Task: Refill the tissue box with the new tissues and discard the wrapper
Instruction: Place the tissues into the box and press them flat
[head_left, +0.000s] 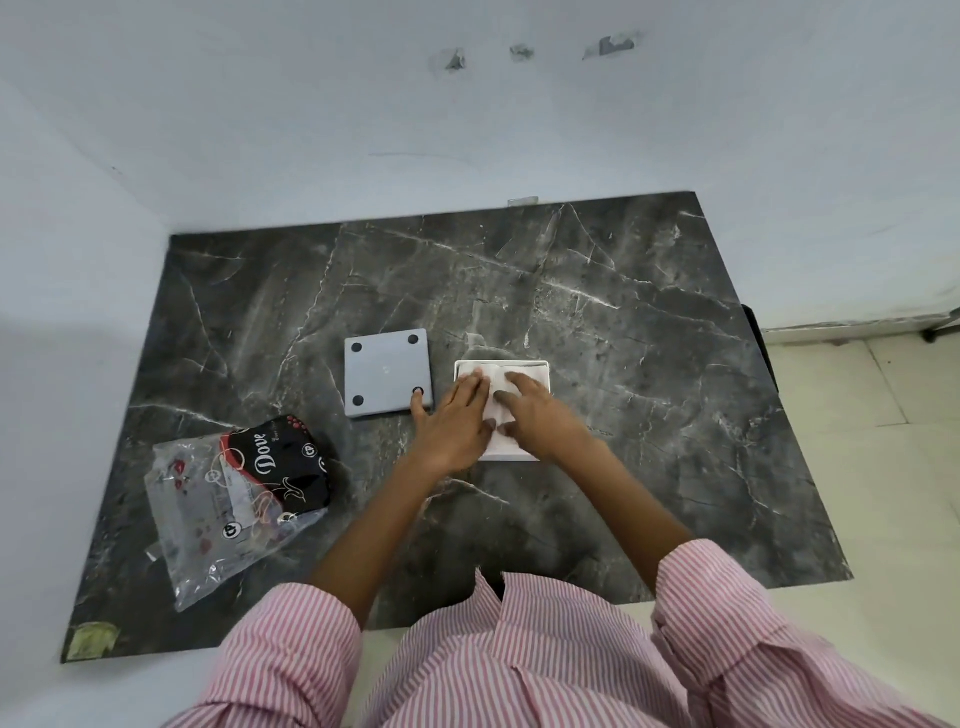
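- Head view: white tissue box (540, 367) sits open-topped near the middle of the dark marble table (623, 322), slightly right of centre.
- Stack of white tissues (498, 384) lies inside the box, filling the opening.
- Left hand (452, 426) lies flat, fingers spread, pressing on the left part of the tissues; thumb reaches toward the grey lid. Not gripping anything.
- Right hand (535, 415) also flat on the tissues, fingers extended, palm down. No grasp, just pressing.
- Grey square lid (387, 371) lies just left of the box, flat on the table, four dark round pads at its corners facing up.
- Clear plastic wrapper (234, 499) with black and red print lies crumpled near the table's front-left, well apart from the box.
- Pink-striped sleeves (727, 613) are rolled up on both forearms.
- White wall (363, 104) behind the table.
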